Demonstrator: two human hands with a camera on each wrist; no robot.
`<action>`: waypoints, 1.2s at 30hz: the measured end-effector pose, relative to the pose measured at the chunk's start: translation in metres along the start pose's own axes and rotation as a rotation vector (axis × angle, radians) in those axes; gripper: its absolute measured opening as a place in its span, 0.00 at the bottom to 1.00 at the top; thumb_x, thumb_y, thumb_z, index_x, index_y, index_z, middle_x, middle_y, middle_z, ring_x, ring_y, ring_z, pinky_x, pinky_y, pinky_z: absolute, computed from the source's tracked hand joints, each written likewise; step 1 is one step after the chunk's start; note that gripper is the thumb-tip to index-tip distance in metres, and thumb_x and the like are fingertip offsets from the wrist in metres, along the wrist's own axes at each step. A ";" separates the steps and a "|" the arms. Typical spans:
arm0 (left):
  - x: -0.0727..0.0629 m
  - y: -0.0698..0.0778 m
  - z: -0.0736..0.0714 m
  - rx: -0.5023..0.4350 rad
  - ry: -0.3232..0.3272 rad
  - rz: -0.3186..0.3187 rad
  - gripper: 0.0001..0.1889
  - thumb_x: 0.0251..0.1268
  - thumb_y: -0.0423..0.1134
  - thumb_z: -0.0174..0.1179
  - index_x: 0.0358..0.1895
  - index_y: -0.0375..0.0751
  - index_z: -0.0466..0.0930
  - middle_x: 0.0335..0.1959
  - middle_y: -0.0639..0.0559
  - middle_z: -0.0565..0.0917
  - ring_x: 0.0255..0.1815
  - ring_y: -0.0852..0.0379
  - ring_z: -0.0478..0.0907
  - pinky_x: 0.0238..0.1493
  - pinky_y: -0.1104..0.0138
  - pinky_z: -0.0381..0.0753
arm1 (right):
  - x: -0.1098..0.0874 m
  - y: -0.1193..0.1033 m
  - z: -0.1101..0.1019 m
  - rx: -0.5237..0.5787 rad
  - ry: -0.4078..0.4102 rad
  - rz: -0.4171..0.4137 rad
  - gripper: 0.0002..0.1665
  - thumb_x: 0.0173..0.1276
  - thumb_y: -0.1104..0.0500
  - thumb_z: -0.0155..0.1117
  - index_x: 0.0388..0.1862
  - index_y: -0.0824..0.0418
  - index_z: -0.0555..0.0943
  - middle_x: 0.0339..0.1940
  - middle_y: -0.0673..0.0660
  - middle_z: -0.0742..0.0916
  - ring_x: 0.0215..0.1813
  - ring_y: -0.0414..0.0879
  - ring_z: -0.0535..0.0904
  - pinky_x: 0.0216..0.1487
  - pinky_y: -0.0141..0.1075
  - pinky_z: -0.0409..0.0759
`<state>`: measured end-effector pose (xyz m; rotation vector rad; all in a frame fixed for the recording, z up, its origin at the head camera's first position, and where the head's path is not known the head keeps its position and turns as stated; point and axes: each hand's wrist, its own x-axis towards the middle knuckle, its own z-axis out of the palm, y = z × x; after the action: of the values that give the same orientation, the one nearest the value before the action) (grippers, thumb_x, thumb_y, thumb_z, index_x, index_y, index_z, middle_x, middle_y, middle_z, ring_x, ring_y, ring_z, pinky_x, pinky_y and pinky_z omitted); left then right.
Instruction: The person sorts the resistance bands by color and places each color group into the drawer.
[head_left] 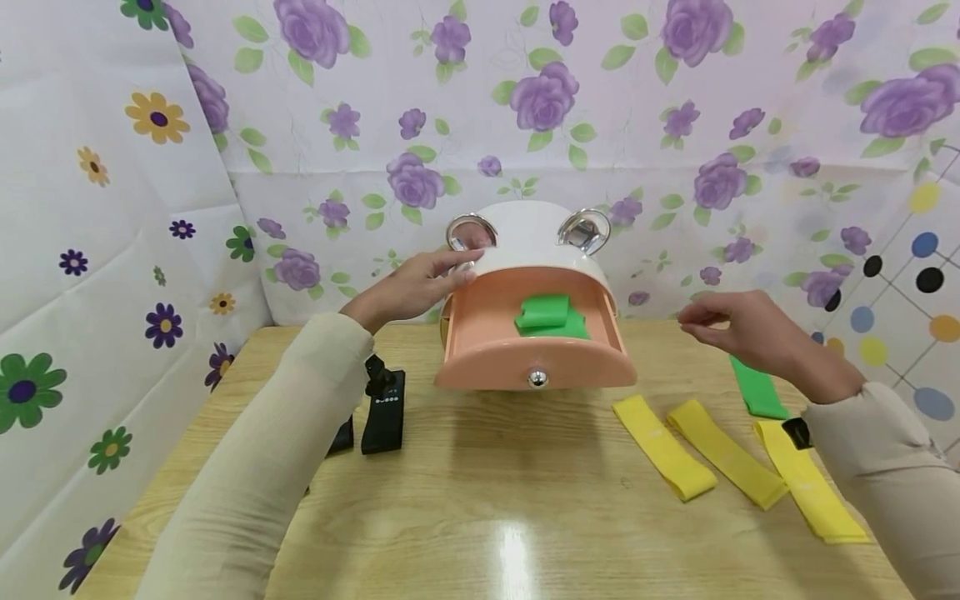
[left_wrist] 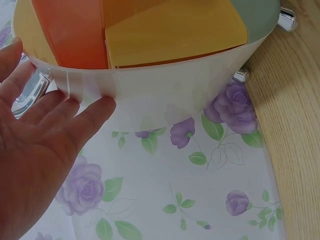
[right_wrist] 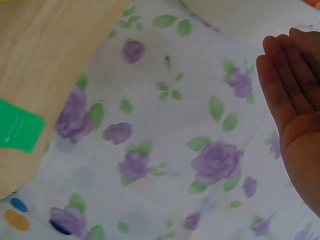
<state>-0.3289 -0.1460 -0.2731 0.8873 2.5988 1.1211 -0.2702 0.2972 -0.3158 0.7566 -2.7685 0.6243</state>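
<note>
A white cabinet (head_left: 525, 229) with chrome ear-like loops stands at the table's back, its peach drawer (head_left: 480, 367) pulled out. Folded green bands (head_left: 553, 318) lie inside that drawer. My left hand (head_left: 416, 287) touches the cabinet's upper left, by one chrome loop. In the left wrist view its fingers (left_wrist: 90, 117) lie extended along the white side, beneath orange and yellow panels (left_wrist: 175, 40). To the right of the drawer, my right hand (head_left: 742, 325) hovers with nothing in it. Its fingers (right_wrist: 290, 82) are together and nearly straight in the right wrist view.
Three yellow bands (head_left: 663, 446) lie flat on the wooden table (head_left: 480, 517) at right, with a green band (head_left: 759, 390) behind them. Black bands (head_left: 384, 412) sit at left, close to my left forearm. Flowered cloth (head_left: 420, 100) hangs close behind the cabinet.
</note>
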 end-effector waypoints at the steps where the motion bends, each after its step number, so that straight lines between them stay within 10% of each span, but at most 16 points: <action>1: 0.000 0.000 0.000 0.002 -0.001 -0.003 0.27 0.82 0.49 0.47 0.79 0.51 0.59 0.80 0.47 0.54 0.78 0.44 0.54 0.73 0.48 0.60 | -0.003 0.005 0.002 0.004 -0.006 0.014 0.09 0.70 0.66 0.66 0.48 0.64 0.87 0.43 0.59 0.89 0.43 0.55 0.85 0.44 0.52 0.84; 8: 0.000 -0.001 0.001 -0.013 -0.001 0.001 0.27 0.82 0.48 0.46 0.79 0.50 0.59 0.80 0.48 0.55 0.78 0.46 0.54 0.73 0.49 0.60 | -0.025 0.045 0.015 -0.002 -0.013 0.114 0.10 0.71 0.65 0.65 0.49 0.67 0.86 0.41 0.59 0.89 0.43 0.58 0.85 0.45 0.55 0.83; 15: -0.002 0.000 0.001 -0.008 -0.007 -0.007 0.27 0.82 0.48 0.46 0.79 0.51 0.59 0.80 0.48 0.55 0.78 0.45 0.55 0.73 0.48 0.60 | -0.046 0.078 0.027 -0.010 0.030 0.147 0.09 0.68 0.65 0.69 0.46 0.65 0.87 0.38 0.56 0.89 0.36 0.40 0.84 0.37 0.36 0.84; 22: -0.002 0.000 0.000 -0.007 -0.008 -0.008 0.27 0.82 0.48 0.46 0.79 0.51 0.59 0.80 0.48 0.55 0.78 0.46 0.54 0.73 0.49 0.60 | -0.063 0.099 0.033 0.018 -0.042 0.224 0.13 0.71 0.62 0.67 0.49 0.69 0.84 0.41 0.61 0.89 0.40 0.55 0.85 0.40 0.51 0.84; 30: -0.001 -0.002 -0.001 -0.004 -0.007 -0.014 0.27 0.82 0.48 0.46 0.79 0.51 0.59 0.80 0.46 0.55 0.78 0.46 0.53 0.73 0.49 0.60 | -0.079 0.120 0.043 0.065 -0.110 0.267 0.16 0.69 0.61 0.69 0.50 0.71 0.84 0.42 0.62 0.88 0.38 0.34 0.82 0.36 0.32 0.83; 36: -0.002 -0.001 -0.001 0.002 -0.011 -0.012 0.27 0.82 0.48 0.45 0.79 0.51 0.58 0.79 0.46 0.56 0.78 0.47 0.54 0.73 0.49 0.60 | -0.086 0.131 0.051 0.090 -0.157 0.296 0.16 0.69 0.62 0.69 0.50 0.73 0.83 0.43 0.64 0.88 0.39 0.37 0.83 0.35 0.30 0.81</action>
<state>-0.3284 -0.1481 -0.2730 0.8743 2.5929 1.1077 -0.2701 0.4144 -0.4326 0.4301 -3.0451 0.7779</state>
